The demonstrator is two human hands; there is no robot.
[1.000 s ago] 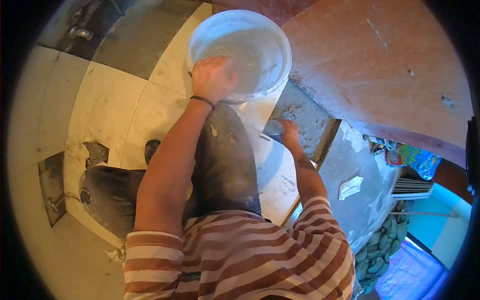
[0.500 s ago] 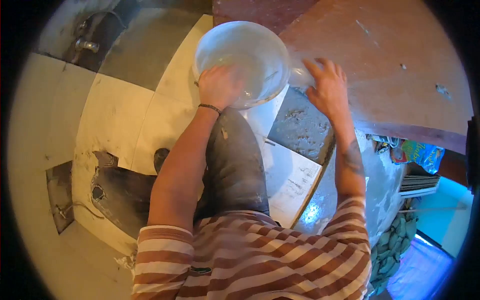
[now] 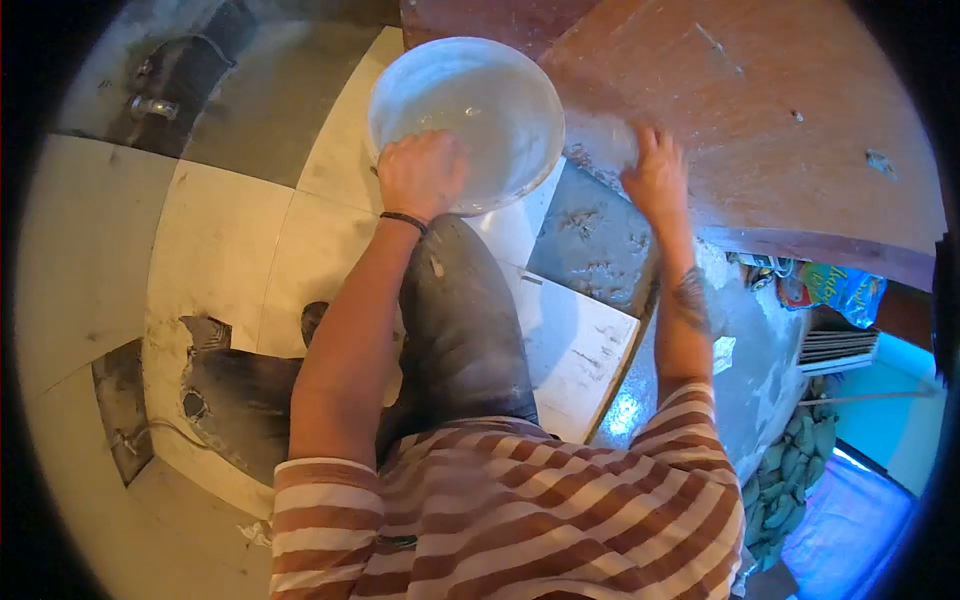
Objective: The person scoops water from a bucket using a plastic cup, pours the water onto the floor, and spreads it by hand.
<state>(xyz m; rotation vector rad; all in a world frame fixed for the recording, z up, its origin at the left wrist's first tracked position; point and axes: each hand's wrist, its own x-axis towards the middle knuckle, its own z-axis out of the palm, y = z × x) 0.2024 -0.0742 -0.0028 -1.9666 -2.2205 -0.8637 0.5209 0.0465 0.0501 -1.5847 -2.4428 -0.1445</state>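
Note:
A round, whitish bucket (image 3: pixel 540 170) with cloudy water inside stands at the top centre. My left hand (image 3: pixel 423 175), a dark band at its wrist, is closed over the bucket's near left rim. To the right of the bucket, my right hand (image 3: pixel 657 178) is raised beside the reddish-brown panel, its fingers curled round a blurred, translucent cup-like object (image 3: pixel 612 143). Below that hand lies a dark grey patch of floor (image 3: pixel 590 235) with rough wet lumps on it.
Pale tiles (image 3: pixel 220 225) cover the floor at left. A metal pipe fitting (image 3: pixel 155 107) is at upper left. The reddish-brown panel (image 3: pixel 790 140) fills the upper right. Farther right are a colourful bag (image 3: pixel 845 290), stacked thin panels (image 3: pixel 835 350) and a pile of greenish pieces (image 3: pixel 795 460).
My right hand has risen from the grey floor patch to beside the panel, carrying the translucent object. My left hand has stayed at the bucket rim. The camera view has shifted slightly.

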